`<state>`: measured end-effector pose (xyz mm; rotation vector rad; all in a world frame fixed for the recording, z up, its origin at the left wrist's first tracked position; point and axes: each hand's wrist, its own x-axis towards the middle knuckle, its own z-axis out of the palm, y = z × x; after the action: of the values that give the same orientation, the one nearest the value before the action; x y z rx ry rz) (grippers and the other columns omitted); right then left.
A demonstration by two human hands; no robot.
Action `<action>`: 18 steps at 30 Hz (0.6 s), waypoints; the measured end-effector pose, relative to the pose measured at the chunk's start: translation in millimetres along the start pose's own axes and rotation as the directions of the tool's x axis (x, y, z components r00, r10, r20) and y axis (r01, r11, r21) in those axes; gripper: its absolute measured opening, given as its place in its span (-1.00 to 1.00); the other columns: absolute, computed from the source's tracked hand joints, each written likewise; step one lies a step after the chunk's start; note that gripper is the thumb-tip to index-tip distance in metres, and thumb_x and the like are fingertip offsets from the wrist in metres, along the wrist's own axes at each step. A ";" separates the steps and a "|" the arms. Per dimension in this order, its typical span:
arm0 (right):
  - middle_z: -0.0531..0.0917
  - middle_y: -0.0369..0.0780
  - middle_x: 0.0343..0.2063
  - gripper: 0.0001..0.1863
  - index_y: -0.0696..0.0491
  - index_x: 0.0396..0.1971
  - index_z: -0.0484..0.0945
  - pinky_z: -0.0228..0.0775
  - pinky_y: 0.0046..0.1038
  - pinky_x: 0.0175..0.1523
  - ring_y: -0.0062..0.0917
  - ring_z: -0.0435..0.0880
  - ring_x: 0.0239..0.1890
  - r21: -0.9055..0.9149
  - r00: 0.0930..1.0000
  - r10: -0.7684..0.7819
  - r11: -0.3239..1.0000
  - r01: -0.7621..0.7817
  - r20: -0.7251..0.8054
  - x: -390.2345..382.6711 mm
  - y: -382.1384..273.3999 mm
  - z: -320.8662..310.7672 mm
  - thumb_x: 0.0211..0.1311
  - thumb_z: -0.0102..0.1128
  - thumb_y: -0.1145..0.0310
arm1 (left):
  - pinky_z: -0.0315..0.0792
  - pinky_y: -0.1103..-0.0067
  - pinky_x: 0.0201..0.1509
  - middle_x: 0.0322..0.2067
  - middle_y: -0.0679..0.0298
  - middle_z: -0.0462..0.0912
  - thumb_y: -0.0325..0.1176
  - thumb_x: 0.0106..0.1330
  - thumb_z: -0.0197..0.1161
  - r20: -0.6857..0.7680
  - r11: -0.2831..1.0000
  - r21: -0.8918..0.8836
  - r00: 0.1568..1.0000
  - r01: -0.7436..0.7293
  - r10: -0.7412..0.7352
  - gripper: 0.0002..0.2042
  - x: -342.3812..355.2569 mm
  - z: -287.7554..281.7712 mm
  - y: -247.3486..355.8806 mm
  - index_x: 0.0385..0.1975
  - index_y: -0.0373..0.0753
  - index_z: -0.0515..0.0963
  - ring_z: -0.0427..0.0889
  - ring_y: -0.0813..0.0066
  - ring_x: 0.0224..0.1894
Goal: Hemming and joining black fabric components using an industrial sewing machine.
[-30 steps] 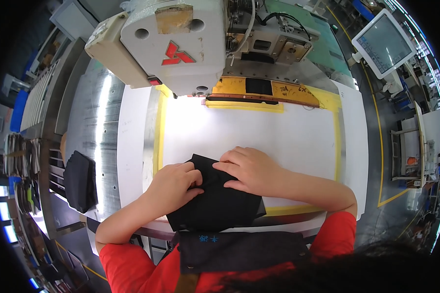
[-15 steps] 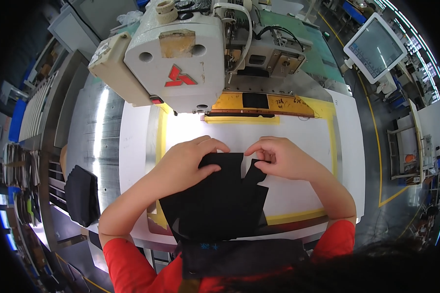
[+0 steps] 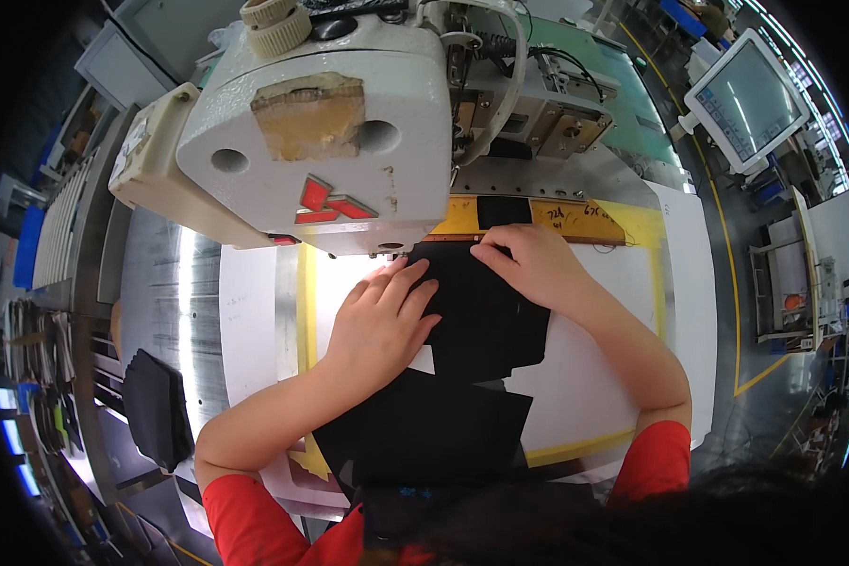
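Observation:
A black fabric piece (image 3: 486, 316) lies on the white work sheet (image 3: 580, 377), its far edge against the yellow bar (image 3: 594, 223) of the sewing machine. My left hand (image 3: 383, 316) rests flat with fingers spread over the fabric's left edge, just below the machine head (image 3: 321, 156). At the far edge, my right hand (image 3: 535, 269) has its thumb and curled fingers closed on the fabric by the bar. Closer to me lies more black fabric (image 3: 439, 424), below the first piece. My left hand partly hides the fabric's left side.
Left of the work sheet, a stack of folded black fabric (image 3: 155, 410) sits beside a metal surface (image 3: 156, 302). A touch screen (image 3: 750, 102) stands at the far right. Yellow tape (image 3: 307, 311) borders the sheet. The machine head overhangs its far left part.
Both hands have moved away from me. The upper black fabric piece has gone with them, up to the yellow bar. My left hand has gone from curled at the fabric to spread flat.

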<state>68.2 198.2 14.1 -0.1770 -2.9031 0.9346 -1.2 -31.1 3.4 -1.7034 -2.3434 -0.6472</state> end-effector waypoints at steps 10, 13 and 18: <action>0.60 -0.21 -0.55 -0.72 0.08 -0.48 0.53 0.36 -0.31 -0.35 -0.29 0.59 -0.47 -0.066 0.996 0.029 0.997 -0.034 -0.080 5.2 -3.9 1.6 0.21 0.24 0.16 | 0.27 0.29 0.24 0.24 0.09 0.35 -0.12 0.17 0.33 0.072 0.995 0.060 0.994 0.078 -0.082 -0.49 0.6 8.8 -2.8 0.09 -0.21 0.46 0.36 0.08 0.26; 0.60 -0.22 -0.55 -0.73 0.07 -0.48 0.52 0.36 -0.30 -0.36 -0.30 0.60 -0.47 -0.072 0.994 0.013 0.997 -0.021 -0.110 4.9 -3.1 8.9 0.21 0.24 0.17 | 0.27 0.27 0.23 0.24 0.08 0.34 -0.10 0.15 0.34 0.065 0.995 0.063 0.995 0.074 -0.078 -0.47 0.8 9.9 -3.7 0.09 -0.20 0.46 0.38 0.08 0.24; 0.60 -0.21 -0.56 -0.71 0.07 -0.52 0.50 0.35 -0.27 -0.39 -0.27 0.60 -0.49 -0.169 0.982 -0.076 0.984 0.046 -0.171 4.4 0.2 14.8 0.21 0.24 0.16 | 0.27 0.26 0.21 0.24 0.10 0.35 -0.10 0.10 0.37 0.072 0.995 0.064 0.994 0.079 -0.083 -0.44 2.8 8.7 -2.8 0.09 -0.20 0.46 0.39 0.10 0.23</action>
<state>62.1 190.5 2.2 -0.1710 -2.8009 0.6337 -3.8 -25.5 -4.0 -1.6417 -2.4679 -0.5281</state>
